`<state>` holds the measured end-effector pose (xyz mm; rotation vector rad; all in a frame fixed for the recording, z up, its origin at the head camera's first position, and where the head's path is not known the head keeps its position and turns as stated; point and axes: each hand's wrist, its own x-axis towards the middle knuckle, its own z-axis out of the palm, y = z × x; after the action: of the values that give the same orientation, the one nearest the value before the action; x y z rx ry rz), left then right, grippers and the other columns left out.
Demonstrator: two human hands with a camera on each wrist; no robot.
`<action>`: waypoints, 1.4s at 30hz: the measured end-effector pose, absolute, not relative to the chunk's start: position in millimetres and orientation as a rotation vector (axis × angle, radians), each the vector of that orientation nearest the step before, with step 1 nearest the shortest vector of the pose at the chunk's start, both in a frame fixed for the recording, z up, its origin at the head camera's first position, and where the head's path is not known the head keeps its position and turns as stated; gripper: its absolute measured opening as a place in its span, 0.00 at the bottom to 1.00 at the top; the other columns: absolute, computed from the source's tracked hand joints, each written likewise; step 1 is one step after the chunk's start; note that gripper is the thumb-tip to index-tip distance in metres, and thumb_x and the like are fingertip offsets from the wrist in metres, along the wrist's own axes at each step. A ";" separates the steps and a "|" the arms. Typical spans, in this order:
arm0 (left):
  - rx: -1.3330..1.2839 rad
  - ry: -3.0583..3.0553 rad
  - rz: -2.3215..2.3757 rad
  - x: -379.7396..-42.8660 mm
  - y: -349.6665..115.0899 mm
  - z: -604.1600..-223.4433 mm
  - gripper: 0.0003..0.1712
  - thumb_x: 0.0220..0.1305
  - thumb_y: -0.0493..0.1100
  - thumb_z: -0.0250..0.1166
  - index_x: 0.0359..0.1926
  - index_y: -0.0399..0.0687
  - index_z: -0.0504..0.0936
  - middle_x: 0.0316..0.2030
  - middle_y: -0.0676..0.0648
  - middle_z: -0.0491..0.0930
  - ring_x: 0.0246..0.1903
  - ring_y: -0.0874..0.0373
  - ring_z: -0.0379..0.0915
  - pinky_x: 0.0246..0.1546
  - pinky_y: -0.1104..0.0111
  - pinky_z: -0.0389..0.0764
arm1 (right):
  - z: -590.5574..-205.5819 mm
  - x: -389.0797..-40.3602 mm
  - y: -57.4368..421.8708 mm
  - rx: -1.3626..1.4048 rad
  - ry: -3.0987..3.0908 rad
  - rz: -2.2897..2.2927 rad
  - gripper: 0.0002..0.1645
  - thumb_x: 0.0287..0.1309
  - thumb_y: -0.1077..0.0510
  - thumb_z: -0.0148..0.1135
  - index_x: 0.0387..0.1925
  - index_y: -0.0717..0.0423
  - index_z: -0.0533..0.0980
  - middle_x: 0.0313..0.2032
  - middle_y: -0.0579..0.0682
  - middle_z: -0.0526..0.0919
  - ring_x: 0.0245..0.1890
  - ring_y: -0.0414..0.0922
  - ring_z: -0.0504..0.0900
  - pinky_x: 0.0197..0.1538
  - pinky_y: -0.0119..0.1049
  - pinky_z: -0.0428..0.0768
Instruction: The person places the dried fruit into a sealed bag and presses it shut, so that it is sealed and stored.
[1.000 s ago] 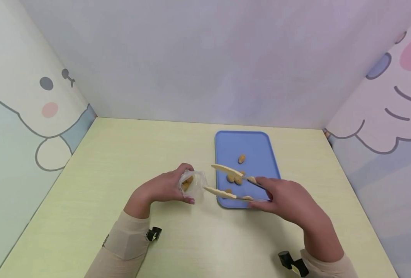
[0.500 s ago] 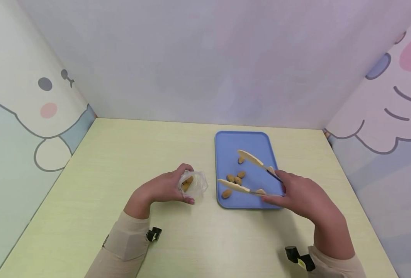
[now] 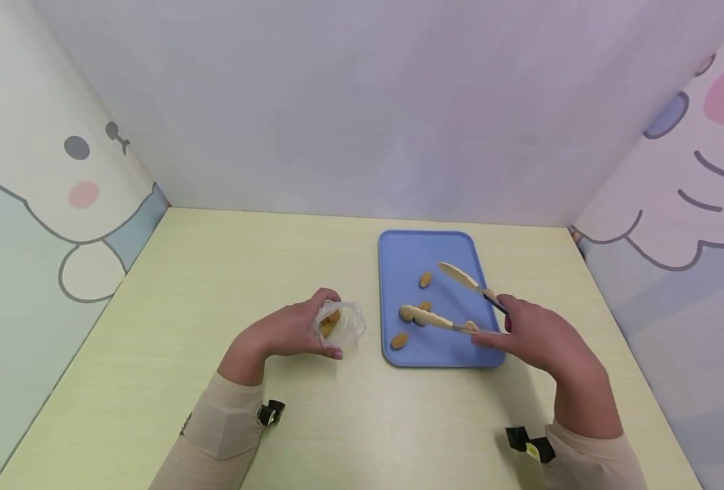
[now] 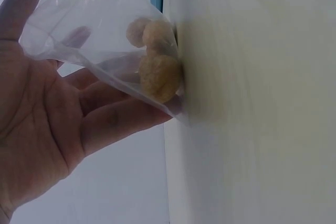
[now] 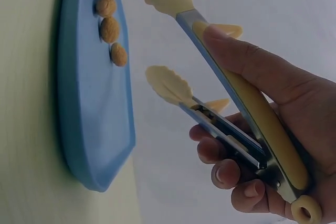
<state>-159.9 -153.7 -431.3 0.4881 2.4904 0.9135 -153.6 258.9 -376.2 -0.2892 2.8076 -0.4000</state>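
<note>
My left hand point(image 3: 288, 328) holds a clear plastic bag point(image 3: 351, 327) upright on the table, its mouth spread wide between thumb and fingers. Several brown walnuts point(image 4: 160, 77) lie at the bottom of the bag in the left wrist view. My right hand point(image 3: 542, 338) grips a pair of tongs point(image 5: 247, 93) with cream scalloped tips and metal arms, the thumb on one arm and fingers around the other. Spread apart, the tongs hold nothing and hang over the blue tray point(image 3: 401, 252). Several loose walnuts point(image 5: 109, 29) lie on the tray, some partly hidden by the lower tong arm in the head view.
The pale wooden table point(image 3: 245, 265) runs back to a plain wall point(image 3: 362, 122). Side panels with cartoon animals point(image 3: 86, 170) flank it. Black wrist mounts point(image 3: 270, 412) sit at both sleeves.
My right hand has carried the tongs from beside the bag's mouth rightward over the tray, and the tong arms have spread wider. The left hand and bag have stayed still.
</note>
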 end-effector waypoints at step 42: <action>0.495 2.504 0.899 -157.9 -153.3 -428.2 0.51 0.41 0.71 0.75 0.62 0.67 0.58 0.37 0.53 0.75 0.33 0.58 0.73 0.40 0.62 0.72 | -407.8 -173.3 258.3 -0.398 2.887 -0.229 0.40 0.60 0.38 0.64 0.65 0.60 0.71 0.36 0.58 0.84 0.30 0.50 0.77 0.32 0.46 0.74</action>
<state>-157.9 -153.3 -428.2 0.4949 2.5040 0.8987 -173.3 258.3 -407.8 -0.3981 2.8873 -0.2290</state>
